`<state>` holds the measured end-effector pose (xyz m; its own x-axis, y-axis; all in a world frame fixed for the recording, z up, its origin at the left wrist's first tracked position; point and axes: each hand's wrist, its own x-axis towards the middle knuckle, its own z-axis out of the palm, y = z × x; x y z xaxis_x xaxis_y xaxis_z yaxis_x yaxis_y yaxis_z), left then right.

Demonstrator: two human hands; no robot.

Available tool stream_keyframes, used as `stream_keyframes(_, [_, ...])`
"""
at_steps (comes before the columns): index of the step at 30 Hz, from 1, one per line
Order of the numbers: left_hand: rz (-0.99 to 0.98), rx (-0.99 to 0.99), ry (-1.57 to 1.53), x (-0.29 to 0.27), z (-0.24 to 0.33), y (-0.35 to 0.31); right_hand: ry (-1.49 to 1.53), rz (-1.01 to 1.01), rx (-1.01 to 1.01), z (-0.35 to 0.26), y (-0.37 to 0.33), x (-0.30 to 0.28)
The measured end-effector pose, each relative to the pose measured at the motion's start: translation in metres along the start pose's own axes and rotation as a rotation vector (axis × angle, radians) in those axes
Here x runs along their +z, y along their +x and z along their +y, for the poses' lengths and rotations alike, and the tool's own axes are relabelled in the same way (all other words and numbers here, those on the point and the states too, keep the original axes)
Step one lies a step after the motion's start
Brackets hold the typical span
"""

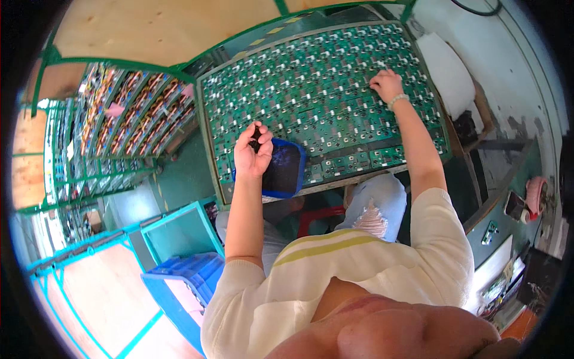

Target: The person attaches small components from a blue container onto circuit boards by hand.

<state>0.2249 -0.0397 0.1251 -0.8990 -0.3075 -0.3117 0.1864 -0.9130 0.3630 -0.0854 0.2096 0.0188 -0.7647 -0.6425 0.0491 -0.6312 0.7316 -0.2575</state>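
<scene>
Green circuit boards (311, 99) with small white and metallic parts lie in close rows across a large framed tray (205, 143). My left hand (251, 157), palm up, curls its fingers around a cluster of small dark parts (256, 137); their exact kind is too small to tell. Beneath and beside that hand, a blue plastic bin (303, 164) with a dark inside sits at the boards' near edge. Farther off to the right, my right hand (388, 85) reaches down to the boards with fingers bent together. Whatever its fingertips hold, if anything, is hidden.
Racks of populated boards (134, 113) stand at the left, near green-framed wooden panels (149, 30). Below left is a blue crate (191, 272). On a side bench at the right lie a phone (514, 205) and a small circuit board (490, 232). My knee (376, 206) is close to the tray's near edge.
</scene>
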Motion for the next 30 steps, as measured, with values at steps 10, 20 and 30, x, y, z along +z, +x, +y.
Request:
stream_keyframes(10, [0.147, 0.091, 0.278, -0.013, 0.017, -0.026, -0.22, -0.138, -0.164, -0.011, 0.017, -0.01])
stream_keyframes(20, [0.258, -0.015, 0.287, -0.034, 0.003, -0.044, 0.11, -0.103, -0.423, -0.143, 0.089, 0.006])
stream_keyframes(30, [0.281, -0.001, 0.444, -0.047, 0.022, -0.079, -0.124, 0.11, -0.202, -0.197, 0.119, 0.076])
